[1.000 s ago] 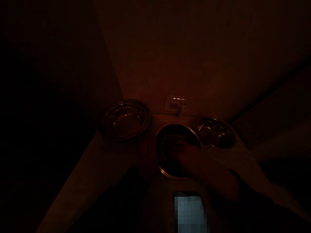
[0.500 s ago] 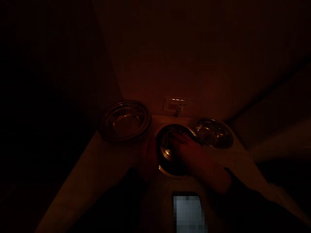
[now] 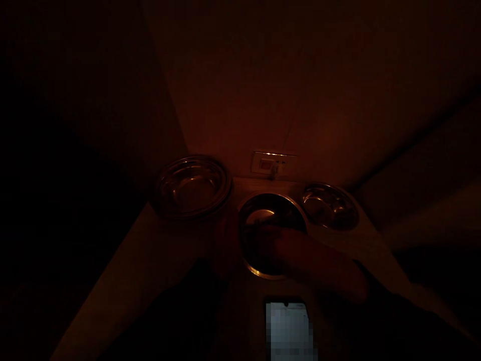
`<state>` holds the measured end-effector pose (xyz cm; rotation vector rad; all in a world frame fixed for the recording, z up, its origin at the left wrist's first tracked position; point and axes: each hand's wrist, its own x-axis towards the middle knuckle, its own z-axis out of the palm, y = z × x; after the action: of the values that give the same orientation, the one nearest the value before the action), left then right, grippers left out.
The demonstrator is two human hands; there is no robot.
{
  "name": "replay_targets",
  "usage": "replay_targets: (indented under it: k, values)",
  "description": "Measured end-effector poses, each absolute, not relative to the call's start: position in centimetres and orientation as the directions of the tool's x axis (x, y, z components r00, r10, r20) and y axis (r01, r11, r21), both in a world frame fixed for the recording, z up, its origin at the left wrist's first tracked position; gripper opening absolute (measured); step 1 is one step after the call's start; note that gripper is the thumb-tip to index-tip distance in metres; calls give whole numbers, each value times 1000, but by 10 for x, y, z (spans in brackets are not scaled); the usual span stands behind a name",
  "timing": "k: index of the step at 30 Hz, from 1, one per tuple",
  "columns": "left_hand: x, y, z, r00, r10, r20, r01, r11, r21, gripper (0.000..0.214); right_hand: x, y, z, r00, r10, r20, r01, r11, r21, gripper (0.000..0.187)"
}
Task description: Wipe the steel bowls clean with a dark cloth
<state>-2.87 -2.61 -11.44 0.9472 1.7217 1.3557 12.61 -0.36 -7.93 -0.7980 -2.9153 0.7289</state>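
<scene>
The light is very dim and reddish. A round metal bowl point(image 3: 303, 213) with a shiny rim stands at the middle of the table. Against its left side my left hand point(image 3: 227, 245) is closed at the rim, its fingers barely visible in the dark. My right hand point(image 3: 280, 248) reaches in over the right rim, its fingers down inside the bowl. Darkness and blur hide how those fingers are bent and whether anything is between them. What the bowl contains is too dark to make out.
Wide metal dishes point(image 3: 195, 210), apparently stacked, stand at the back left. Another shallow metal dish point(image 3: 351, 220) is at the back right. A lit phone point(image 3: 289, 331) lies in front of the bowl. Behind the table point(image 3: 112, 281), a socket plate point(image 3: 266, 164) with a plug is on the wall.
My right hand has moved back toward me inside the bowl, uncovering a bright patch on its far inner part. My left hand stays at the left side.
</scene>
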Motion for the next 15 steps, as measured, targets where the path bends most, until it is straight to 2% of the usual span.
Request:
replay_targets:
  k: [4, 7, 9, 12, 15]
  values:
    - [-30, -25, -118, -379, 921, -91, 89, 134, 987, 36, 118, 4, -90, -810, 586, 17, 556, 776, -299, 38]
    - [-28, -26, -118, -361, 927, -99, 46, 124, 991, 37, 121, 8, -87, -704, 710, -1, 700, 693, -174, 42]
    - [-27, -27, -116, -360, 929, -87, 59, 116, 991, 36, 123, 8, -83, -655, 755, -21, 750, 647, -134, 41]
    - [-26, -28, -114, -378, 919, -115, 61, 149, 987, 35, 119, 6, -83, -687, 727, 12, 716, 679, -160, 37]
    - [-26, -27, -113, -385, 912, -139, 58, 174, 983, 36, 114, 1, -86, -784, 619, 33, 589, 760, -275, 34]
